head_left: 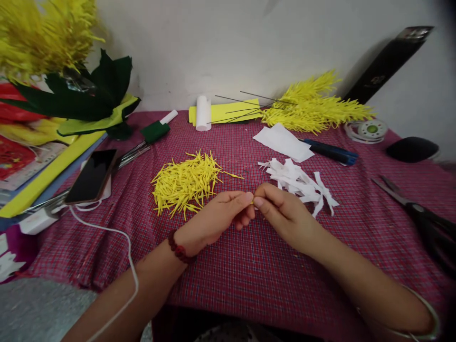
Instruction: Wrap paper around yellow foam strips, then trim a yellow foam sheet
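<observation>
My left hand (228,209), with a dark red bead bracelet at its wrist, pinches a small yellow strip (253,201), of which only a sliver shows. From the other side, fingertip to fingertip, my right hand (285,213) pinches the same strip. Just left of my hands lies a heap of thin twisted yellow strips (187,183), one of them lying apart at its right edge. Behind my right hand is a pile of cut white strips (294,175). White sheets (283,142) lie beyond that pile.
Scissors (420,213) lie at right, near a black oval object (412,148). Yellow feathery stems (313,107) with wires rest by the wall, beside a white roll (203,114) and a blue-black cutter (329,151). At left are a phone (92,175) and a white cable (124,232) crossing my left forearm.
</observation>
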The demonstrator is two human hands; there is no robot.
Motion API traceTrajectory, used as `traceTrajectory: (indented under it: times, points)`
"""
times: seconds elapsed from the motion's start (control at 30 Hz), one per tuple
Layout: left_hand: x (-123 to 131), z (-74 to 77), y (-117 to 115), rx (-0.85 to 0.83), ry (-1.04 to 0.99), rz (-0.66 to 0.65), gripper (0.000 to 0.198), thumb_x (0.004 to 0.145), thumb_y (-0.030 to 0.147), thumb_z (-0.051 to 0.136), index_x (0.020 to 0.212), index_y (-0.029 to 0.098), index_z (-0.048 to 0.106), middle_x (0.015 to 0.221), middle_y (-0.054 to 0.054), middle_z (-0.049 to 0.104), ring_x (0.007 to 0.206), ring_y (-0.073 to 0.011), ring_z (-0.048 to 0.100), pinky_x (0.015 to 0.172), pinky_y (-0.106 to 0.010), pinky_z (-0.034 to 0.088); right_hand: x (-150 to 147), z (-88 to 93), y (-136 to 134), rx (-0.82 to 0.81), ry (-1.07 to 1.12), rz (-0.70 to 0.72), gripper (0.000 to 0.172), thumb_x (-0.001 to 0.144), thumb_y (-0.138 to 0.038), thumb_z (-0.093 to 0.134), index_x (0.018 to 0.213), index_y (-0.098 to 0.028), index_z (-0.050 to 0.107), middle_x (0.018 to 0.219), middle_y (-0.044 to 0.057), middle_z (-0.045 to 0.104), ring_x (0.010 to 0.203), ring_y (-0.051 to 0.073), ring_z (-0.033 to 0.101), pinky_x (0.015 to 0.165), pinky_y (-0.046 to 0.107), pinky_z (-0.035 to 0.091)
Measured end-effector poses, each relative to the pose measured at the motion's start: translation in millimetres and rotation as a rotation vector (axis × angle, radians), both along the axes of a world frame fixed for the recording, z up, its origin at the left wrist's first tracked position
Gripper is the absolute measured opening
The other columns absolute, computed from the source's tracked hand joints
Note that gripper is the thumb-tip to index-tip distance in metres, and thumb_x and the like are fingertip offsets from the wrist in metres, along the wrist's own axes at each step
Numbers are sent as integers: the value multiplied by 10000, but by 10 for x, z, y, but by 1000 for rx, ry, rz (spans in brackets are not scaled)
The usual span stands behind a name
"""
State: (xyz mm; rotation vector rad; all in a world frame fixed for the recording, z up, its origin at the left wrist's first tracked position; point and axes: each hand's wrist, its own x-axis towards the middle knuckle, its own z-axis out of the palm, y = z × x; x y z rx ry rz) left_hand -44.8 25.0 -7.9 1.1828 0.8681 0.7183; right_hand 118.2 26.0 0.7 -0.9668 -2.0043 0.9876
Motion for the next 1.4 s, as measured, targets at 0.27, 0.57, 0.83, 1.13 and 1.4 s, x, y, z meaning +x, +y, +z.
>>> traceTrajectory:
  times: [0.27, 0.57, 0.83, 1.13, 1.4]
  points:
    - [-27, 88, -31, 893, 627, 73, 348, 948, 348, 373, 650, 188, 452, 663, -2, 480, 649, -133, 432, 626, -270, 326, 42, -93, 15, -400, 282, 37, 292, 922, -399, 472, 699, -211, 459, 566, -63, 429, 517, 93, 382, 496, 248, 314]
    - [-56, 149, -68, 1050, 784, 13, 412, 965, 382, 324, 637, 191, 483, 636, -16, 492, 629, -143, 427, 626, -279, 319, 49, -85, 0, -589, 402, 140, 289, 904, -414, 501, 707, -207, 460, 573, -62, 417, 506, 84, 367, 467, 233, 293]
    - [-54, 105, -37, 59, 126, 86, 636, 916, 610, 219, 606, 168, 555, 558, -9, 520, 497, -99, 470, 489, -233, 370, 39, -32, 9, -188, 95, -51, 264, 922, -371, 447, 710, -214, 465, 591, -50, 413, 530, 104, 376, 491, 258, 307]
    - [23, 31, -38, -12, -11, 131, 352, 856, 420, 513, 617, 161, 519, 588, 39, 475, 509, -60, 410, 492, -196, 340, 5, -34, 9, -63, -4, -56, 191, 905, -291, 455, 731, -214, 474, 672, -9, 534, 628, 135, 497, 580, 283, 388]
    - [-9, 56, -17, 235, 140, 217, 324, 882, 342, 447, 643, 162, 572, 617, 20, 524, 590, -86, 471, 557, -213, 372, 41, -38, 46, -274, 133, -104, 198, 896, -350, 456, 752, -214, 465, 581, -48, 437, 509, 107, 395, 477, 260, 323]
